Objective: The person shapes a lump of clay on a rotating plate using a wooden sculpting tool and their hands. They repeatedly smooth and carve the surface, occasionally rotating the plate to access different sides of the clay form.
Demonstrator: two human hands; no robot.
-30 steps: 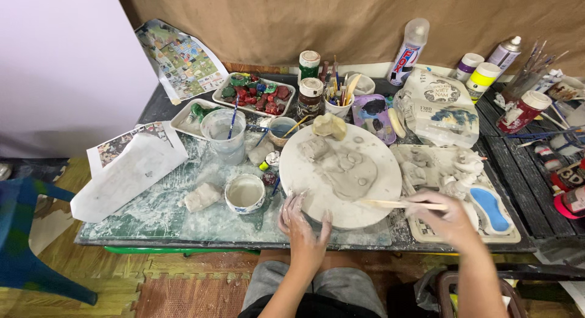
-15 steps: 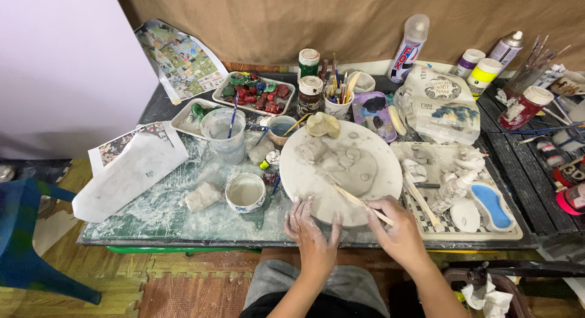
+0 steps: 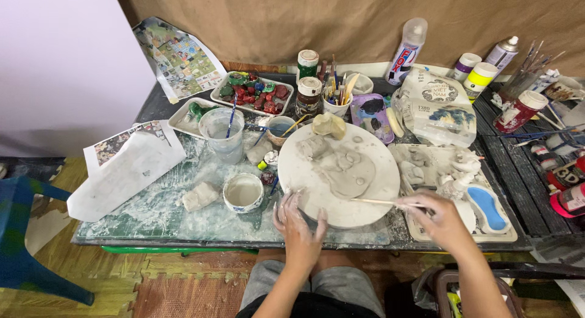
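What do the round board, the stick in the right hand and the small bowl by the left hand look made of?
Round board: pale and matte, smeared with grey clay; its own material is hidden under the coating.
Stick: thin, tan and straight, probably wood or bamboo; right hand holds it.
Small bowl: white with a blue-patterned, glossy rim, likely glazed ceramic; left hand rests at the board's edge.
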